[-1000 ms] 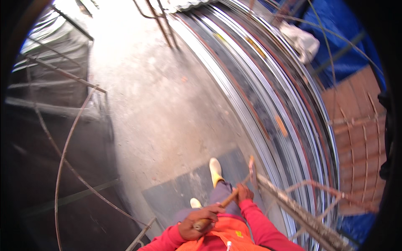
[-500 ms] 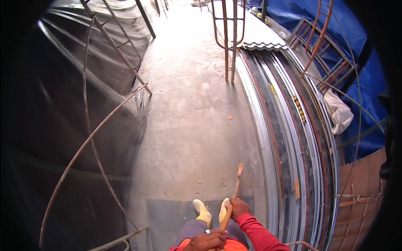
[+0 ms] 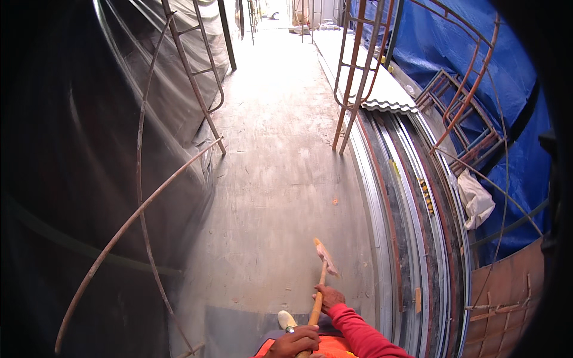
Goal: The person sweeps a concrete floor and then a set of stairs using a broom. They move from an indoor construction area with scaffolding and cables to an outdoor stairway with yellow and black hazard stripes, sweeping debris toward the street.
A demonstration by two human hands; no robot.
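A long-handled tool point(image 3: 317, 308) with a pale yellow-brown stick runs forward from my waist. At its far end sits a narrow head point(image 3: 326, 258), whitish with an orange tip, set across the stick above the floor; I cannot make out its exact kind. My right hand point(image 3: 330, 298), in a red sleeve, is wrapped round the stick farther forward. Close to my body, my left hand point(image 3: 295, 341) is closed on the stick's near part, with a ring or watch-like shiny band by it. One pale boot point(image 3: 287, 320) shows below the stick.
Grey concrete floor point(image 3: 268, 227) stretches ahead, with a small orange scrap point(image 3: 335, 201). Long metal profiles point(image 3: 412, 238) lie stacked along the right, under corrugated sheets point(image 3: 388, 106) farther off. Scaffold frames point(image 3: 358, 77) stand both sides; a curved-looking brace point(image 3: 119, 235) crosses left, before dark sheeting point(image 3: 89, 179).
The tool's head has swung leftward and turned, now showing broader. Both hands keep their hold. The view has tilted up, and one boot has gone out of sight.
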